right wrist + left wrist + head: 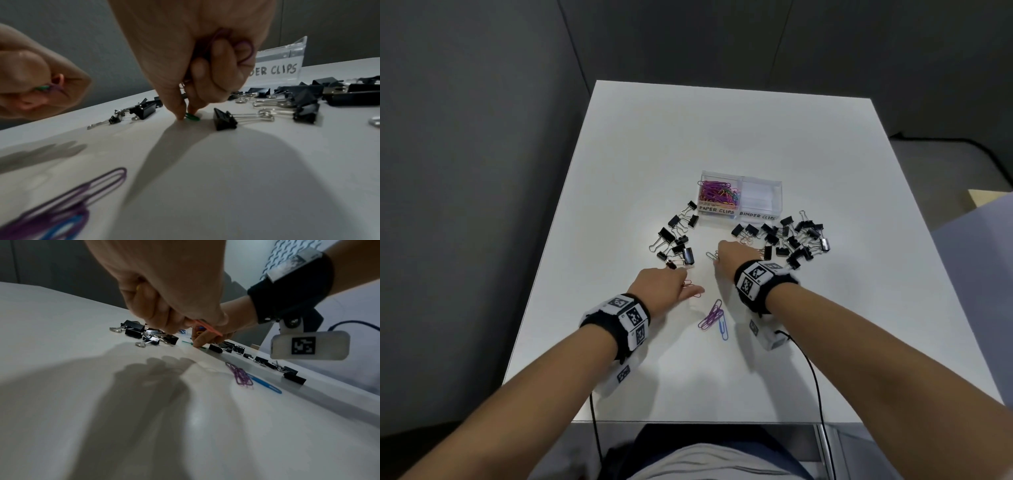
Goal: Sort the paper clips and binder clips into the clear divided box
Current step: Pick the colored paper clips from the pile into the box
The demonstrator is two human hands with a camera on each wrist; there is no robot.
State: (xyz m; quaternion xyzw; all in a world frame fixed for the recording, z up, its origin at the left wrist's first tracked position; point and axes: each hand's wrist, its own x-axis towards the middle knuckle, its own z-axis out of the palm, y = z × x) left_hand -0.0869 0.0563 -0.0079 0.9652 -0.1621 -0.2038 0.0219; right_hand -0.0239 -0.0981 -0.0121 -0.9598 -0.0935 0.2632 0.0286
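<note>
Head: box (739,197) centre frame, paper-clip side filled, binder side empty; binder clips (796,238) all loose. L wrist: left hand (164,293) clenches gathered clips. R wrist: right hand (197,56) pinching green clip (192,117), more in palm.

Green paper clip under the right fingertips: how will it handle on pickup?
The green wire paper clip lies flat on the smooth white table, so it probably slides before lifting. It looks thin and light; the right hand likely must tip an edge up.
</note>
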